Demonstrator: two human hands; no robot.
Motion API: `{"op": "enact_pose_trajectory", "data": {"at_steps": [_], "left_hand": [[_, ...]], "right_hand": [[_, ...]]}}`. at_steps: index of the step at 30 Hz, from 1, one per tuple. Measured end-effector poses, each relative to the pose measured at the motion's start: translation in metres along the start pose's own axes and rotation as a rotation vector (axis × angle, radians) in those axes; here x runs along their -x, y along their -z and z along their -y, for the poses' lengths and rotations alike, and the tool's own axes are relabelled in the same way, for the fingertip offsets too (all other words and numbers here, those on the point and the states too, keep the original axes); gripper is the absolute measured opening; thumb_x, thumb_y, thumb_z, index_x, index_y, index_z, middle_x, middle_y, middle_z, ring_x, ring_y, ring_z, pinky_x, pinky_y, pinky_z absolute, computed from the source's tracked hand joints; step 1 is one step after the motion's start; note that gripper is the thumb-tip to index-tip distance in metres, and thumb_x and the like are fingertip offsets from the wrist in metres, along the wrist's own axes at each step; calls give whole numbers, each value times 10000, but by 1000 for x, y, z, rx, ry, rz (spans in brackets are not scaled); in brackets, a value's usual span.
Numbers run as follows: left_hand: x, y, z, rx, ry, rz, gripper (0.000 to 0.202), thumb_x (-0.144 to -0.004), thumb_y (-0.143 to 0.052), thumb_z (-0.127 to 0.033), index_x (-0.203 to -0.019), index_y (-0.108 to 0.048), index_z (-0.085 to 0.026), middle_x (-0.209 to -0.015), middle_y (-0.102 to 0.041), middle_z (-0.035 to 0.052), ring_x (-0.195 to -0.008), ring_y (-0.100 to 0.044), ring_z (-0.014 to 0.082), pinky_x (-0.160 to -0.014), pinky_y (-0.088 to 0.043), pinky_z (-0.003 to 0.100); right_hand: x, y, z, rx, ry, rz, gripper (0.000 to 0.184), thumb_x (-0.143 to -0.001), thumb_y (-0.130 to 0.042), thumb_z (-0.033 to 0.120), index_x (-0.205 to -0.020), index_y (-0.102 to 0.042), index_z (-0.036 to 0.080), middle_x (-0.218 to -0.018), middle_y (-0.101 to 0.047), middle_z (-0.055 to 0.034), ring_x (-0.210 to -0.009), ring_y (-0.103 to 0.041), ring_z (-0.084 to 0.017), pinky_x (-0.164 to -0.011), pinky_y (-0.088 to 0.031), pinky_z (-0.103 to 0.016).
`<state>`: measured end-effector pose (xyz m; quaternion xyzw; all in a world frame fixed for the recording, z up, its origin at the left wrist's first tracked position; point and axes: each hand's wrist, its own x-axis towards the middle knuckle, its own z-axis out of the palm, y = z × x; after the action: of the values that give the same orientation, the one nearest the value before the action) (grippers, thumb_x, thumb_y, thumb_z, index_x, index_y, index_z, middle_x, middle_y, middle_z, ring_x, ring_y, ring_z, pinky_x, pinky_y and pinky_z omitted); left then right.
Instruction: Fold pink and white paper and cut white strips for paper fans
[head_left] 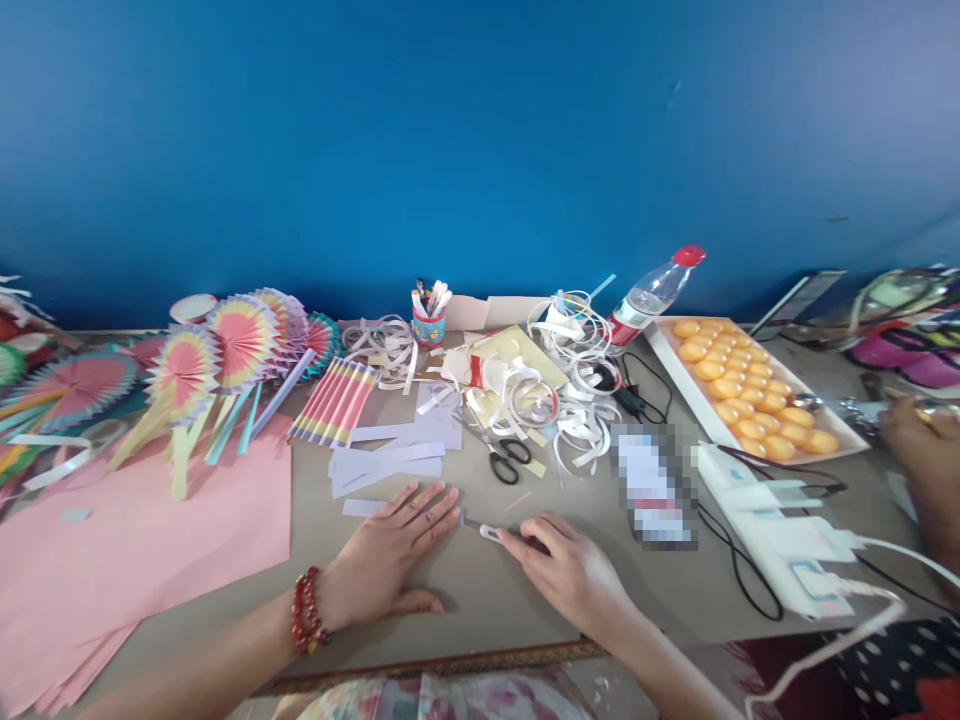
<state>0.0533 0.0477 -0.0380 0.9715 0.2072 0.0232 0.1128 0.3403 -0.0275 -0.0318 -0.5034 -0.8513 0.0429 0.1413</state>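
My left hand (397,550) lies flat with its fingers stretched out, pressing a lavender paper strip (362,508) against the table; much of the strip is hidden under the fingers. To its right, my right hand (562,570) is closed around a white-handled utility knife (490,534), whose thin blade points left toward my left fingertips. Beyond the left hand sit more lavender strips (386,468) in a loose pile. A pleated pink, yellow and lavender paper (334,402) rests behind them. Black-handled scissors (509,462) lie near the middle, among white paper scraps (585,430).
Folded paper fans (240,340) and pink sheets (187,530) cover the left. A pen cup (429,328) and a red-capped bottle (652,296) stand near the blue wall. Rightward are a box of orange balls (861,446), a power strip (750,530) with cables, and another person's hand (911,445).
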Motion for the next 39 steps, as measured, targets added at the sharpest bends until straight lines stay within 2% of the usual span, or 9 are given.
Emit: {"op": "enact_pose_trajectory", "data": {"at_steps": [7, 19, 39], "left_hand": [[0, -1, 0, -15, -8, -25, 905, -890, -340, -737, -1554, -115, -165, -1601, -191, 87, -1470, -162, 285, -1199, -34, 429], [-1, 1, 1, 29, -1, -2, 922, -877, -333, -755, -1553, -120, -165, -1596, -204, 104, -1471, -162, 291, -1203, -75, 457], [0, 3, -1, 25, 2, -10, 938, -872, -352, -754, -1555, -100, -162, -1598, -186, 115, -1467, -180, 292, -1203, -79, 458]], "right_hand": [[0, 2, 4, 1, -44, 20, 314, -941, -476, 124, -1140, -685, 248, -793, -600, -22, -753, -563, -130, -673, -419, -207], [1, -1, 3, -60, -9, 31, 388, -914, -451, 97, -1219, -654, 221, -852, -606, -51, -792, -588, -148, -697, -490, -217], [-9, -5, 18, -36, -19, 10, 337, -935, -449, 141, -1180, -663, 229, -841, -604, -50, -751, -591, -149, -653, -497, -223]]}}
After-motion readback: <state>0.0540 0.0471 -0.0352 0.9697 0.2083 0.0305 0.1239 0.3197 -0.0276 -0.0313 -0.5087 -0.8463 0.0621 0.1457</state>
